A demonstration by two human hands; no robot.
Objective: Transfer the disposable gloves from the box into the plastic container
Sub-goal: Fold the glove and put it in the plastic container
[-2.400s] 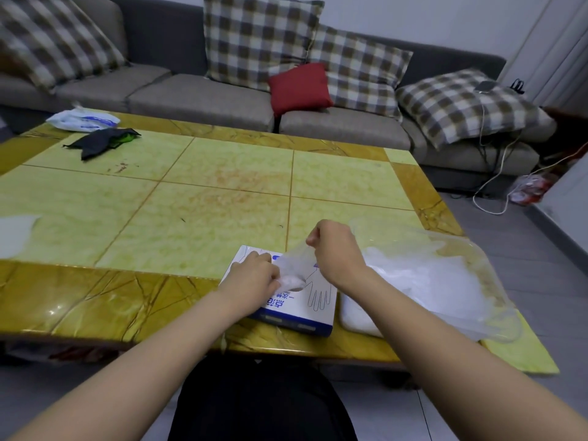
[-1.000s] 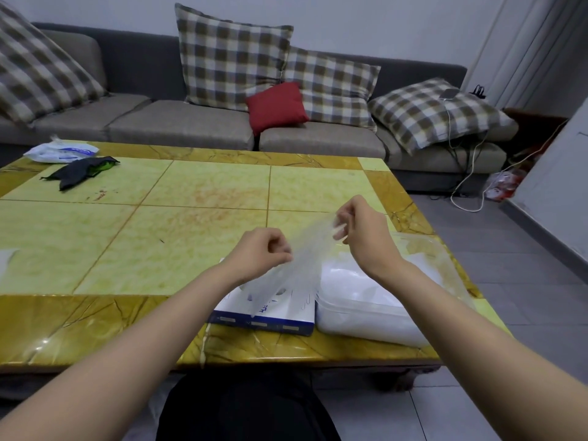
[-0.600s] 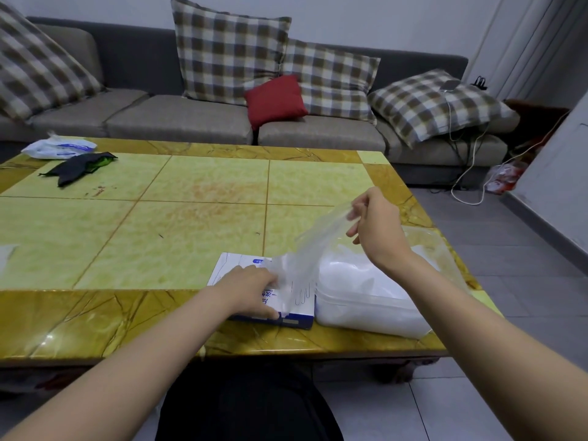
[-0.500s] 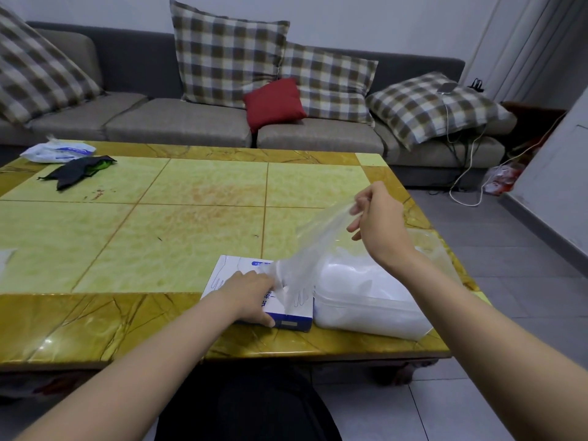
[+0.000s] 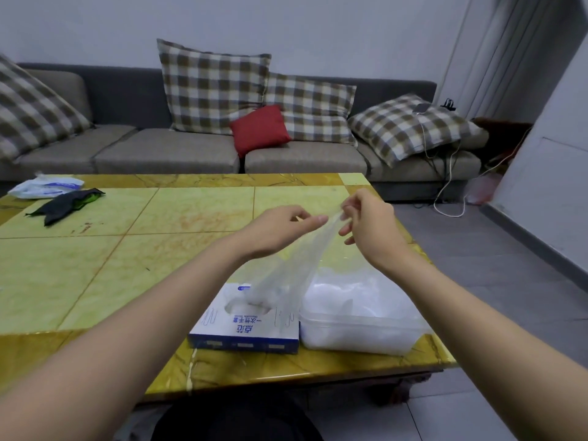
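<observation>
up off the box (image 5: 245,323) has come the left hand (image 5: 280,230), now meeting the right hand (image 5: 372,230) above the table (image 5: 127,265). behind it runs a grey sofa (image 5: 165,151) with checked cushions (image 5: 213,90). at the table's near edge sits a clear container (image 5: 356,340), heaped with white gloves (image 5: 350,291), just beside the blue and white box. one thin clear glove (image 5: 296,268) hangs from the hands down to the box's slot; whether it is quite free is unclear. each hand pinches its top edge between thumb and fingertips. to do this well, probably lift until the tail clears the slot, pinch lightly so the film does not tear, then lower it onto the heap.
</observation>
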